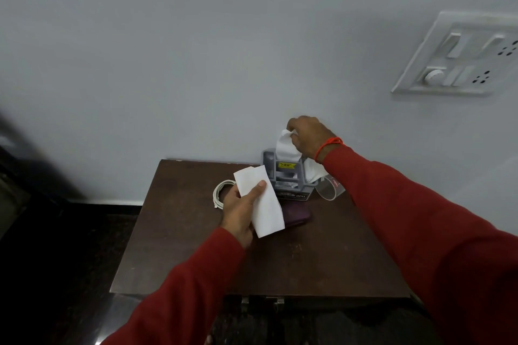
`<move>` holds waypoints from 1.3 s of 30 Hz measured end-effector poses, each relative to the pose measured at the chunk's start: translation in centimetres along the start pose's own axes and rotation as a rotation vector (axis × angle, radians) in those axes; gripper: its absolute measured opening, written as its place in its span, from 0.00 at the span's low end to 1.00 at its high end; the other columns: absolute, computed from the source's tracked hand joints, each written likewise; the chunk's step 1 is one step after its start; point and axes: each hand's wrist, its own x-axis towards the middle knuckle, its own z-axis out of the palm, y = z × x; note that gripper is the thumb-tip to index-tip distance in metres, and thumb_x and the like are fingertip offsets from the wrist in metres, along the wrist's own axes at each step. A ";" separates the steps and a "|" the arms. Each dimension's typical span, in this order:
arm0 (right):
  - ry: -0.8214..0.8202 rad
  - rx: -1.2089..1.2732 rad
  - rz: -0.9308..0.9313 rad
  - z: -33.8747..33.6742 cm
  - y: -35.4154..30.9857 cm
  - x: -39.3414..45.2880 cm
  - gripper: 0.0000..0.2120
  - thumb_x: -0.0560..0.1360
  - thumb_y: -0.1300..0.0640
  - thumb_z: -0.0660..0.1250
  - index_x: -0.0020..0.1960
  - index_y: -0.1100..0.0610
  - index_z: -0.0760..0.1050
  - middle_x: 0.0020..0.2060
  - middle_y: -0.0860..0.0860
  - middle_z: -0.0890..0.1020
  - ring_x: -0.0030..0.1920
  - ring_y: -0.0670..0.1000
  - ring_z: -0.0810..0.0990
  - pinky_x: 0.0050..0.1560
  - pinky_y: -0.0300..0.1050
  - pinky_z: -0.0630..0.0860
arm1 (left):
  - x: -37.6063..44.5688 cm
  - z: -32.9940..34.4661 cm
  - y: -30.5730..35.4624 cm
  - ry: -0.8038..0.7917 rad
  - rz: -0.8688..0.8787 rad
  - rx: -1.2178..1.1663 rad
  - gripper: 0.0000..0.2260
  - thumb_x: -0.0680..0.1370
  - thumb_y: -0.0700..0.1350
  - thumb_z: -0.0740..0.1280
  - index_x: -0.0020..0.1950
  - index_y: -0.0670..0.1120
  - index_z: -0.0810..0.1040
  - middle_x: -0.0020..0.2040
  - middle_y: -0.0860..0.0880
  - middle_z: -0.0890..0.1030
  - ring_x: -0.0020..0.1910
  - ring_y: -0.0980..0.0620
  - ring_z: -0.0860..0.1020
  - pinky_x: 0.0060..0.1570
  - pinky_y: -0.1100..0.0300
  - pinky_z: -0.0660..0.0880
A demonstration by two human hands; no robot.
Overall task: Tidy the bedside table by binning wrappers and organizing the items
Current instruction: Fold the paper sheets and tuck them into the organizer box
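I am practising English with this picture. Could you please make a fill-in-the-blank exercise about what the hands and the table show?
1. The left hand holds a folded white ____.
2. The right hand pinches white paper standing in the grey ____.
3. A coiled white ____ lies left of the organizer.
4. A clear plastic cup lies on its ____ on the bedside table.

Missing words: paper; organizer; cable; side

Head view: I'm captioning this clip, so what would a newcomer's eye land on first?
Two red-sleeved hands over a dark wooden bedside table. The left hand holds a flat white paper mid-table; the right hand pinches more white paper above a grey organizer by the wall.
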 end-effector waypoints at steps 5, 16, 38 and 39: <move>-0.153 -0.078 0.038 1.3 -0.4 -0.7 0.15 0.77 0.60 0.60 0.63 0.54 0.74 0.59 0.57 0.79 0.57 0.62 0.77 0.57 0.55 0.76 | 0.1 0.0 0.0 -0.011 0.017 0.018 0.14 0.76 0.40 0.73 0.61 0.44 0.79 0.55 0.42 0.85 0.49 0.43 0.83 0.48 0.43 0.82; 0.099 0.232 -0.165 -1.0 -0.9 -3.0 0.23 0.74 0.41 0.68 0.66 0.48 0.73 0.59 0.50 0.78 0.60 0.54 0.74 0.63 0.51 0.70 | -0.2 1.1 0.6 -0.008 0.093 0.077 0.15 0.77 0.42 0.72 0.63 0.43 0.79 0.56 0.41 0.85 0.54 0.39 0.83 0.55 0.39 0.80; -0.268 -0.271 -0.109 0.8 -0.1 -1.4 0.20 0.73 0.48 0.67 0.64 0.44 0.69 0.57 0.50 0.80 0.60 0.57 0.76 0.59 0.56 0.66 | -0.6 -0.3 -0.5 0.002 0.093 0.171 0.15 0.75 0.39 0.73 0.61 0.42 0.78 0.54 0.41 0.85 0.49 0.43 0.83 0.53 0.41 0.81; -0.251 -0.238 -0.079 0.8 0.0 -1.2 0.17 0.73 0.51 0.68 0.61 0.44 0.71 0.56 0.50 0.81 0.58 0.56 0.77 0.57 0.53 0.67 | -0.6 -0.5 -0.6 -0.002 0.089 0.169 0.15 0.75 0.39 0.73 0.61 0.42 0.78 0.54 0.41 0.85 0.48 0.43 0.83 0.53 0.41 0.81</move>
